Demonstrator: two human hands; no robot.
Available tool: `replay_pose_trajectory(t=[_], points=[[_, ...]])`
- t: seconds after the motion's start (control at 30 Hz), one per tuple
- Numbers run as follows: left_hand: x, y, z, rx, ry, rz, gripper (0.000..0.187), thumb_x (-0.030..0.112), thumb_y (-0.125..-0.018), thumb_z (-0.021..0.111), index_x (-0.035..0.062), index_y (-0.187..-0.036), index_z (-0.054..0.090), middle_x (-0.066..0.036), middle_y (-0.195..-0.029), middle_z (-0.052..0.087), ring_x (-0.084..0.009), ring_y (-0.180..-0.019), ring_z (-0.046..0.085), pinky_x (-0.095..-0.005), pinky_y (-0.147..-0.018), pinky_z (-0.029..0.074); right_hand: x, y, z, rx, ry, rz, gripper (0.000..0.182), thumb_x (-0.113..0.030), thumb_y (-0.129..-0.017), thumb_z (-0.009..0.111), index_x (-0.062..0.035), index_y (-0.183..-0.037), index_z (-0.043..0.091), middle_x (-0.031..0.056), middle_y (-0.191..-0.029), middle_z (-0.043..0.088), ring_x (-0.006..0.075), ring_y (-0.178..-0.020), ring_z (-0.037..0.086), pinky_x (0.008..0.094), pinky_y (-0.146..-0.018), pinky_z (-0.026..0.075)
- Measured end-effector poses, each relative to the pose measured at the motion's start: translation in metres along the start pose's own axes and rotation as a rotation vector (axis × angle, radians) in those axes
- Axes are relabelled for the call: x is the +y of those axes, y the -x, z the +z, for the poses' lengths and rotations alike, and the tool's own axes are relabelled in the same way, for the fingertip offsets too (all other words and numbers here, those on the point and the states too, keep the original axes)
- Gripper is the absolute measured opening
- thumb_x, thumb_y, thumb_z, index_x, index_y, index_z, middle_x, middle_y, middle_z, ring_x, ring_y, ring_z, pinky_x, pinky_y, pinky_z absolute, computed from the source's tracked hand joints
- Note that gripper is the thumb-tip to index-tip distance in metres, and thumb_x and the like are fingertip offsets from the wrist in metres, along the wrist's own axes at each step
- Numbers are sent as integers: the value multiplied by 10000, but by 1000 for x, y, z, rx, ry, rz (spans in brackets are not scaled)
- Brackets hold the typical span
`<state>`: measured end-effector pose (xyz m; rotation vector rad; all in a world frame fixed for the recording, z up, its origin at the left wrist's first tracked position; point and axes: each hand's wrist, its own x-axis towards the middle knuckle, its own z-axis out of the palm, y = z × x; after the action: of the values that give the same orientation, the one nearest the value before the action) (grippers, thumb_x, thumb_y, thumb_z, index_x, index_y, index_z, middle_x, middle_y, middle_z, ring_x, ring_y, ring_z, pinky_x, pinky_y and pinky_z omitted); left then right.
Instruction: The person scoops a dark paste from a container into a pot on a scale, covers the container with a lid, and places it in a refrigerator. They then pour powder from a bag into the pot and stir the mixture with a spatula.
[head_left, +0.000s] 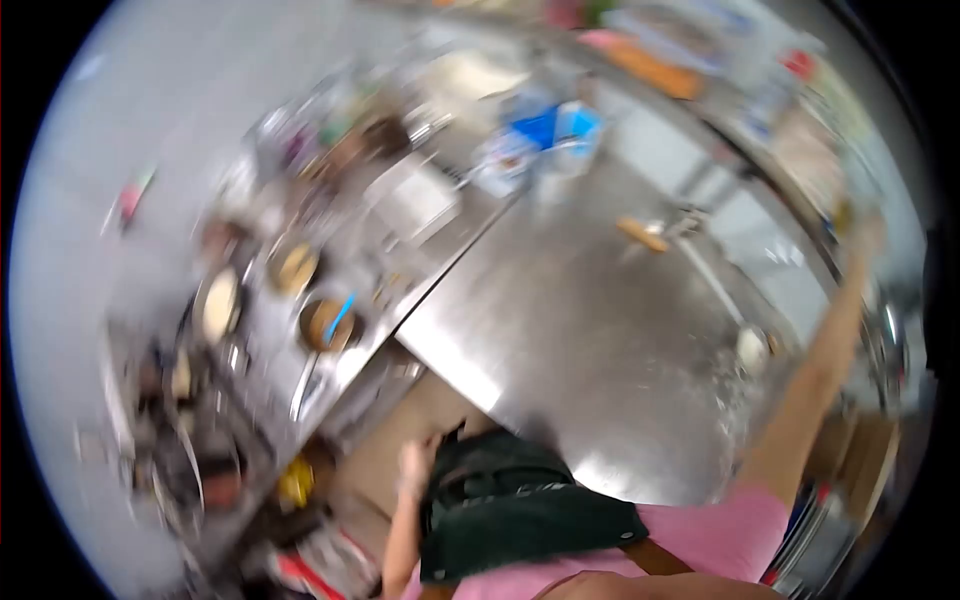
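Observation:
My right arm stretches out to the far right, and my right hand (866, 236) is at the edge of the shelf, too smeared by motion to show its fingers. Close to it on the shelf are blurred packages and a bottle with a red cap (797, 68). My left hand (415, 464) hangs low beside my dark green apron (515, 540); its fingers are blurred. On the steel table (560, 340) between them lie a wooden rolling pin (643, 235) and a pale lump (752, 351), perhaps dough, with white powder around it.
A second steel counter on the left carries a bowl with a blue spatula (340, 318), other bowls (220, 305) and a white square container (412, 198). Blue-and-white packages (577, 130) stand at the back. A stove (190, 450) is at lower left.

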<state>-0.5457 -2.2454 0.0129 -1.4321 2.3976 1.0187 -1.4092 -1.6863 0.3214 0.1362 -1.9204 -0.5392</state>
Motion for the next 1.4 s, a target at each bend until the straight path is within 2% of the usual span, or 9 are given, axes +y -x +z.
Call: replay_pose_trajectory(t=[0.1,0.33,0.47,0.53,0.6,0.77,0.93,1.1,1.4], points=[[-16,-9,-2,153,1,47,207,281,-905,636,88,-944,701,-194,-997,681,-381,-880,663,-462,-763,529,-15,-25,-26,-14,-225,149,489,-360,-954,560,-49,-1331,552,183,-1240,636,332,-1116,617,451,-953,478],[-54,-77,-29,424,-18,86,308,235,-815,723,102,-1071,616,-172,-1358,520,-346,-1172,562,-449,-896,521,-112,5,-363,70,-838,677,457,-366,-977,551,16,-1214,638,209,-1193,658,326,-1095,626,408,-978,462],[-81,-98,-47,409,-33,59,382,233,-788,743,89,-1114,607,-213,-1423,458,-352,-1202,551,-428,-910,529,-195,80,-462,-213,-1051,500,401,-297,-996,535,27,-1198,659,204,-1231,647,287,-1128,610,400,-997,448],[-88,-101,-63,395,-20,133,378,222,-783,744,88,-1110,608,-213,-1418,463,-348,-1173,566,-424,-885,539,-258,125,-517,-418,-1228,749,367,-234,-981,554,18,-1233,643,189,-1215,655,265,-1100,618,399,-991,456],[-89,-106,-84,426,-9,244,368,211,-778,743,85,-1095,606,-208,-1409,472,-342,-1134,585,-423,-862,547,-296,185,-519,-529,-1336,426,387,-273,-982,599,41,-1205,639,163,-1121,670,223,-994,619,368,-921,493],[-113,-105,-97,409,82,379,322,171,-764,735,89,-1038,586,-183,-1313,542,-326,-1070,605,-427,-842,547,-420,255,-628,-1001,-1732,592,252,-135,-988,595,68,-1126,648,78,-1014,658,133,-894,587,291,-806,503],[-128,-111,-146,865,39,320,436,119,-694,780,72,-1082,587,-129,-1105,589,-327,-944,570,-436,-790,492,-472,254,-711,-1130,-1749,325,293,-176,-999,566,74,-1140,627,51,-1031,644,121,-920,565,283,-829,462],[-156,-167,-172,644,-57,57,470,138,-706,780,101,-1154,641,-111,-954,641,-286,-870,635,-409,-741,517,-511,230,-762,-1340,-1852,350,279,-166,-997,569,67,-1136,631,50,-1044,654,116,-947,563,280,-868,444],[-172,-123,-209,764,1,-37,402,165,-732,759,164,-1129,696,-64,-782,649,-247,-707,665,-380,-640,540,-565,201,-727,-1158,-1838,-128,263,-174,-995,580,74,-933,643,59,-809,637,102,-745,517,288,-676,435]])
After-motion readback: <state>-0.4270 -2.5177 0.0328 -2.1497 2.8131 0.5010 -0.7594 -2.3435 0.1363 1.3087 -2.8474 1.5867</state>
